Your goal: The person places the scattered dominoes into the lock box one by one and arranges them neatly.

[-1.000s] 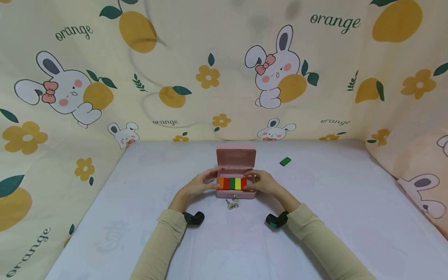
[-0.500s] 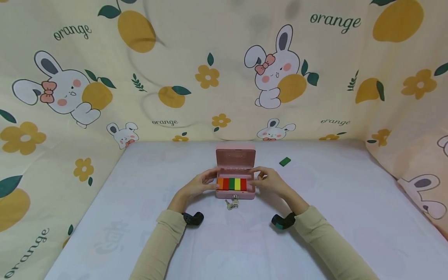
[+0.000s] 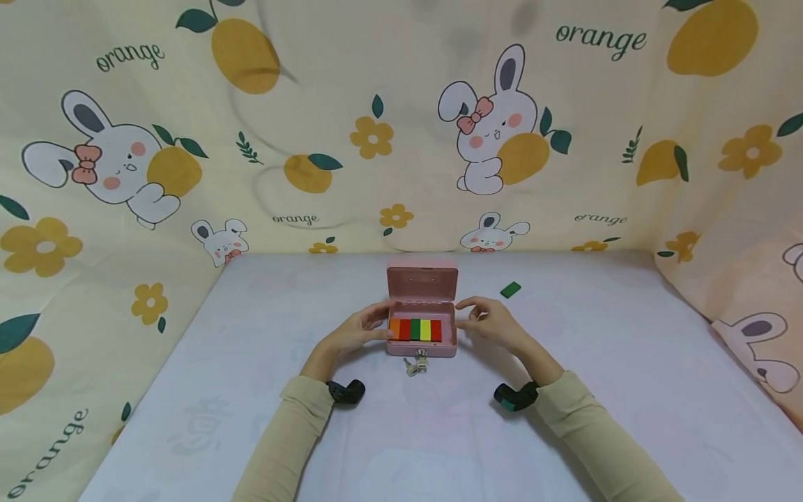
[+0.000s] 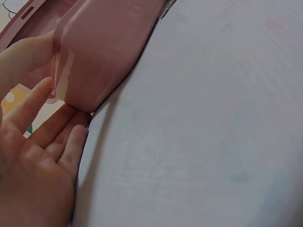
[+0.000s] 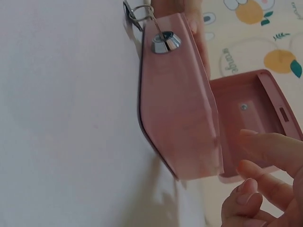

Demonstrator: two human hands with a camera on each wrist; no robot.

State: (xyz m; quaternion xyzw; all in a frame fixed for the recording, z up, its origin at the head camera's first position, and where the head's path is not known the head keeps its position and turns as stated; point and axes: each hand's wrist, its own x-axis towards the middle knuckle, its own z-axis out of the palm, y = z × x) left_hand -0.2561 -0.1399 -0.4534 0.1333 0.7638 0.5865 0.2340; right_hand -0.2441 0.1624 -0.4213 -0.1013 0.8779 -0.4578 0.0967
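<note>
A pink metal cash box (image 3: 447, 351) stands with its lid (image 3: 423, 284) raised. Inside lies a row of coloured blocks (image 3: 415, 330): orange, red, green, yellow and red. My left hand (image 3: 354, 332) grips the box's left side, the thumb at the rim and the fingers against the outer wall in the left wrist view. Just right of the box is my right hand (image 3: 495, 324), holding nothing, its fingers loosely bent near the right rim. In the right wrist view a key sits in the front lock (image 5: 166, 42), with another key on its ring (image 5: 141, 13).
A green block (image 3: 511, 289) lies on the white tablecloth (image 3: 414, 446) behind and right of the box. Behind the table hangs a cloth (image 3: 401, 84) printed with rabbits and oranges. Each wrist wears a black camera (image 3: 347, 392).
My right hand has drawn back to the right, off the red block at the row's end and out of the box. The left hand stays at the box's left side.
</note>
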